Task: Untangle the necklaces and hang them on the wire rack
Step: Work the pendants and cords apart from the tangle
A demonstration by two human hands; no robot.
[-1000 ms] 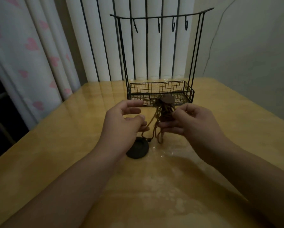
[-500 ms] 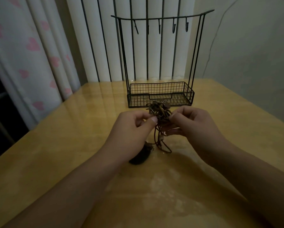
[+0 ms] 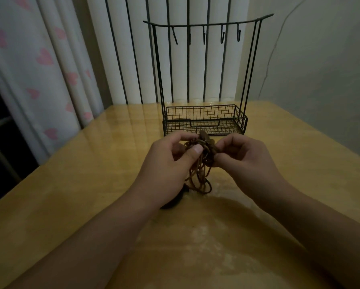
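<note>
Head view: both hands hold a tangled bundle of brown cord necklaces (image 3: 202, 157) just in front of the wire rack (image 3: 205, 119). Left hand (image 3: 170, 163) pinches the tangle, thumb and fingers curled in a narrow grip. Right hand (image 3: 243, 159) pinches the other side likewise. Loops hang down to the tabletop (image 3: 70, 174). Dark round pendant (image 3: 175, 201) lies on the tabletop under the left wrist. Rack hooks (image 3: 204, 36) bare.

Table (image 3: 70, 195): glossy yellow wood-grain top. Wire rack (image 3: 205, 122) stands upright near the far edge, around its middle. Dark round pendant (image 3: 172, 202) lies at the centre, partly hidden; cord loops (image 3: 202, 184) touch down just beside it.
</note>
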